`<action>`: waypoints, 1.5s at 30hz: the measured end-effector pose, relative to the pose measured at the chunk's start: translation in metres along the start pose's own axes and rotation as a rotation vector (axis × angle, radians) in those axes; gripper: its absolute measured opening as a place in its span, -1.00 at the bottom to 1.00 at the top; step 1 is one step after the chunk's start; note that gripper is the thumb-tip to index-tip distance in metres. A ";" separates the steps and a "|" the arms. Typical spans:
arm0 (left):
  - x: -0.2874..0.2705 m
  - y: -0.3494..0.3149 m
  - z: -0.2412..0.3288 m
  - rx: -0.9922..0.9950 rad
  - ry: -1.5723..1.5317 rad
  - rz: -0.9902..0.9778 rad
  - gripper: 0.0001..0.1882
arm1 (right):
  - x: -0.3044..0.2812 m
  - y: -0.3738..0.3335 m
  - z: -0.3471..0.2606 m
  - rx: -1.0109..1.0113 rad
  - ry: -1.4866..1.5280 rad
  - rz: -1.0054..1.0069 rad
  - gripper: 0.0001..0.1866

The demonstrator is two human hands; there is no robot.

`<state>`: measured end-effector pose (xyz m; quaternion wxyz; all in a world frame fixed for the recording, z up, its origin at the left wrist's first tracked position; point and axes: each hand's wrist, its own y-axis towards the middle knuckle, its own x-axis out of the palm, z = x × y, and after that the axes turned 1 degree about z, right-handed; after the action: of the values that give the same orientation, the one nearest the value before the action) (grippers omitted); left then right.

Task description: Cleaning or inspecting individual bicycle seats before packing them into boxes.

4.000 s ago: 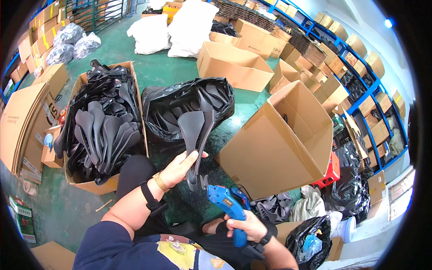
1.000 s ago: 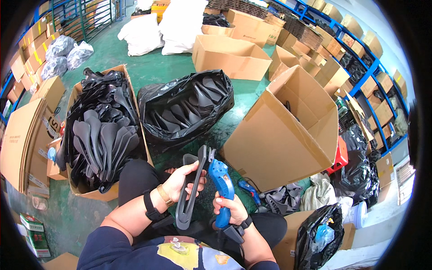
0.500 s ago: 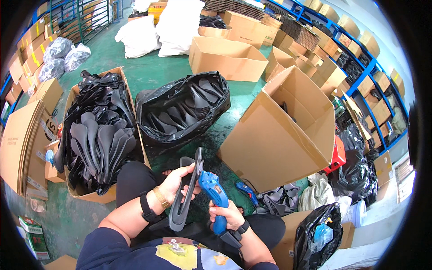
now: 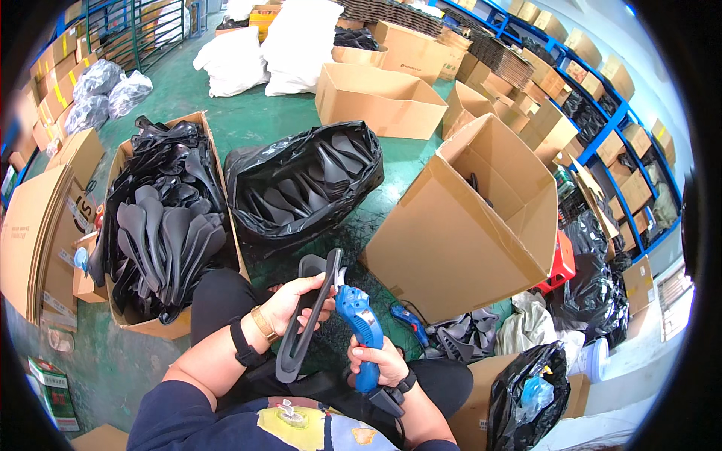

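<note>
Gripped in my left hand is a black bicycle saddle shell, on edge with its long side slanting up and away from me. My right hand is wrapped round the handle of blue electric scissors. Their metal tip lies against or very near the shell's right edge, close to its upper end; contact is hard to make out. Left of my knees, a carton holds a heap of black saddle shells. More shells fill a black plastic bag in front of me.
A tall open carton stands ahead on the right. Beside its base lie a second blue tool and several loose saddle shells. A bag-lined box sits by my right leg. Flattened cardboard leans at left; white sacks stand farther off.
The shell and my left hand have shifted slightly left, and the scissors' body has tilted a little. Both grips are unchanged. A blurred shape now shows at the far left edge.
</note>
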<state>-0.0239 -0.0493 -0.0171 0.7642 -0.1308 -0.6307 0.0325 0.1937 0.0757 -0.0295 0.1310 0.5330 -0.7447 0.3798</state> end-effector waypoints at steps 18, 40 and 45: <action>0.000 -0.003 -0.004 0.018 0.387 0.136 -0.70 | -0.005 -0.006 -0.006 -0.021 0.161 -0.109 -0.74; 0.009 0.021 -0.050 0.729 2.657 0.139 -0.10 | -0.001 0.001 -0.047 -0.476 -0.135 0.423 -0.63; -0.004 0.039 -0.054 0.336 0.676 0.081 -0.59 | 0.010 0.011 -0.040 -0.441 -0.217 0.344 -0.61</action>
<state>0.0327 -0.0216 -0.0391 0.9381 -0.0317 -0.3230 0.1207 0.1716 0.0987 -0.0011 0.0969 0.3951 -0.8982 0.1664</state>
